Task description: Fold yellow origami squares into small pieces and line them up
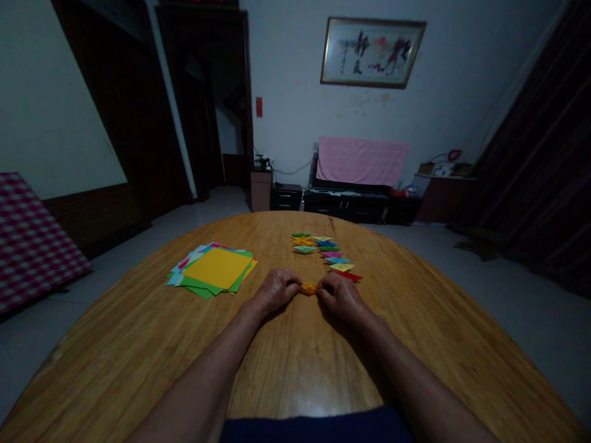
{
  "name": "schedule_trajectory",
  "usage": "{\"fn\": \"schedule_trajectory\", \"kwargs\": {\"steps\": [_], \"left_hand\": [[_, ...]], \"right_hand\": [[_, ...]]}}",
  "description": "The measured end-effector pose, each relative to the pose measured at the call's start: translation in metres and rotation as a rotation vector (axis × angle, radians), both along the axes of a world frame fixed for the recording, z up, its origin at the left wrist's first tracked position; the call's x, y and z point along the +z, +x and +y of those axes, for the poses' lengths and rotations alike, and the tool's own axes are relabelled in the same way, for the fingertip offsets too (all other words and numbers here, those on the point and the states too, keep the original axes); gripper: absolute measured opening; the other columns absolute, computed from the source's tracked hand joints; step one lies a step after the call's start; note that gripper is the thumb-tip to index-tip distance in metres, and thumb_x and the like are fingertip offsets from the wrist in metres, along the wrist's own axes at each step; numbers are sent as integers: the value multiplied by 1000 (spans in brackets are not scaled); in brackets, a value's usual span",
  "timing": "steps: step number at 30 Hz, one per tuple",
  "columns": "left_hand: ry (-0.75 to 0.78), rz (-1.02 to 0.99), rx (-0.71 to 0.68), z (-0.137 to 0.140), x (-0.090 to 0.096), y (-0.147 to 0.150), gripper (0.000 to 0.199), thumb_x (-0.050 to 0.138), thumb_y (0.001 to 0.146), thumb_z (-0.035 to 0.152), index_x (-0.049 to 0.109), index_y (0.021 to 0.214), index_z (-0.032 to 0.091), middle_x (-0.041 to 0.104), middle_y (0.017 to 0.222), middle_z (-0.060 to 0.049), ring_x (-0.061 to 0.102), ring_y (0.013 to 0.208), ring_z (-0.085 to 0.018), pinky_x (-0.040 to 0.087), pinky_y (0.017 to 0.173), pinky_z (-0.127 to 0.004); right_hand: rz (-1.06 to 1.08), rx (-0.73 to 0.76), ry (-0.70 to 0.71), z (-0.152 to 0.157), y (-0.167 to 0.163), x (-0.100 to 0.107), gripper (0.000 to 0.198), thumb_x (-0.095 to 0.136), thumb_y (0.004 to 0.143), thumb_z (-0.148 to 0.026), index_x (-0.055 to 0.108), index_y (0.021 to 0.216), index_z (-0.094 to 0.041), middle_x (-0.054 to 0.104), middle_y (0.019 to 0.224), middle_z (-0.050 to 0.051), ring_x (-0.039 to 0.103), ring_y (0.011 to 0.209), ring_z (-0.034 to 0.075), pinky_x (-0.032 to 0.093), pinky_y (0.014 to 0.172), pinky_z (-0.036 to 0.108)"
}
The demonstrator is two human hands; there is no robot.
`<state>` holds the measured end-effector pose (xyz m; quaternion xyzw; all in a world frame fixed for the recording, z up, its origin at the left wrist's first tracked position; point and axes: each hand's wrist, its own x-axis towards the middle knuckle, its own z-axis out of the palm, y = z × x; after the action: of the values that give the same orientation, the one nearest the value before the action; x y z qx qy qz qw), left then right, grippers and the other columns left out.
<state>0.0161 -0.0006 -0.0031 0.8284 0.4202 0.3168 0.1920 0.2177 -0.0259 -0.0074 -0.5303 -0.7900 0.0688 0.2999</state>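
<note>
A round wooden table [295,357] fills the foreground, bearing one stack of paper and the small folded pieces. Beyond it, against the wall, stands a low black cabinet [364,212], its contents hidden. One pink cloth [362,161] hangs above the cabinet, and higher up is one framed calligraphy picture [373,52] with dark brushed characters and red marks, too blurred to read surely. One red paper strip [259,107] is stuck beside the doorway; any writing is too small to make out.

The left hand [279,288] and right hand [340,295] meet near the table's middle, fingertips closed, pinching opposite ends of one orange folded-paper boat [309,288] between them. To their left lies the stack of square paper [217,269], orange-yellow on top, with green, pale blue and pink edges showing, the sheets uncountable.

Beyond the hands, pointed paper boats [337,260] lie in two rows: seven in the right row, red nearest, and at least three in the left.
</note>
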Motion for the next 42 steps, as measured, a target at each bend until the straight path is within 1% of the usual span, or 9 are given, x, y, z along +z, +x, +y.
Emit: {"fn": "schedule_trajectory", "kwargs": {"steps": [4, 8, 11, 15, 20, 23, 27, 34, 42], "left_hand": [[17, 45, -38, 0, 0, 0, 19, 57, 78, 13, 74, 85, 18, 72, 79, -1, 62, 72, -12, 45, 71, -20], [24, 81, -43, 1, 0, 0, 19, 56, 79, 13, 74, 85, 16, 71, 79, -2, 62, 72, -12, 44, 70, -21], [35, 131, -40, 0, 2, 1, 19, 56, 80, 14, 74, 86, 14, 71, 81, -4, 62, 75, -14, 44, 71, -22], [58, 198, -22, -1, 5, 2, 19, 55, 81, 16, 73, 87, 16, 71, 84, -4, 62, 78, -15, 45, 74, -23], [63, 200, -34, 0, 3, 2, 20, 55, 81, 15, 73, 88, 16, 71, 83, -4, 62, 78, -14, 44, 74, -23], [58, 203, -46, 1, 2, 3, 20, 54, 81, 14, 73, 89, 16, 71, 84, -3, 61, 77, -14, 44, 74, -22], [69, 264, -52, -2, 6, 5, 21, 53, 81, 14, 72, 89, 17, 70, 84, -3, 61, 78, -14, 44, 75, -22], [134, 344, -47, -3, 8, 9, 22, 49, 83, 13, 71, 85, 15, 69, 83, -7, 60, 77, -15, 44, 72, -24], [127, 374, -42, -7, 14, 11, 25, 46, 83, 13, 71, 84, 15, 69, 84, -8, 60, 76, -16, 44, 70, -25]], "right_hand": [[-16, -4, -16, -3, -4, 2, 13, 55, 75, -16, 67, 81, -15, 65, 79, 5, 57, 74, 17, 39, 66, 26], [-34, -15, -31, -4, -7, 4, 12, 56, 75, -18, 67, 78, -15, 65, 77, 5, 57, 73, 17, 37, 65, 26], [-10, -10, -38, -5, -9, 6, 15, 55, 78, -22, 69, 78, -16, 66, 77, 5, 57, 72, 16, 36, 64, 25], [11, 32, -33, -3, -12, 8, 21, 50, 83, -22, 71, 79, -17, 67, 77, 4, 57, 73, 15, 36, 65, 25], [-7, -10, -31, 0, -14, 6, 21, 51, 82, -20, 68, 70, -16, 64, 71, 4, 55, 67, 14, 34, 61, 24], [-7, -2, -16, 2, -14, 5, 21, 51, 81, -18, 67, 68, -15, 63, 68, 3, 54, 65, 14, 33, 60, 24], [14, -4, -7, 3, -14, 2, 20, 51, 80, -15, 67, 67, -15, 64, 68, 4, 55, 65, 14, 33, 60, 24], [87, -31, 8, 5, -16, -6, 20, 51, 81, -16, 66, 68, -14, 63, 69, 5, 55, 66, 15, 35, 61, 24], [71, -28, -14, 4, -15, -4, 20, 51, 79, -15, 62, 63, -15, 60, 65, 3, 52, 63, 13, 33, 59, 24]]}}
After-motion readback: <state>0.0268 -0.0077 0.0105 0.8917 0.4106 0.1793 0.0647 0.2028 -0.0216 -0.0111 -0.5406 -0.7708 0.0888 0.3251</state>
